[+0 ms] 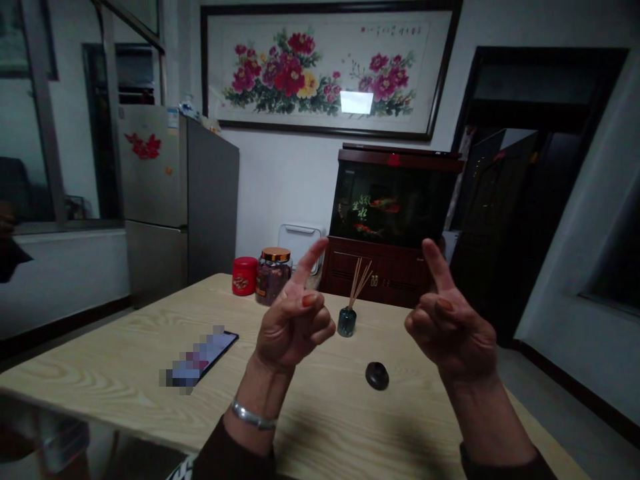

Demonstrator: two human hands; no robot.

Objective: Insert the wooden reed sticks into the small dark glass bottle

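Both of my hands are raised above a light wooden table [125,363], palms toward me. My left hand [295,320] has its index finger pointing up and the other fingers curled under the thumb; a silver bangle circles its wrist. My right hand [450,327] makes the same shape, index finger up, the rest folded. Neither hand holds anything. Between them, on the table, stand a small dark glass reed diffuser [347,319] with thin sticks and a small black rounded object [377,375].
A phone [207,357] lies on the table's left part. A red tin [245,275] and a gold-lidded jar [273,275] stand at the far edge. Behind are a grey fridge [170,193], a fish tank on a cabinet [395,207] and a dark doorway [525,200].
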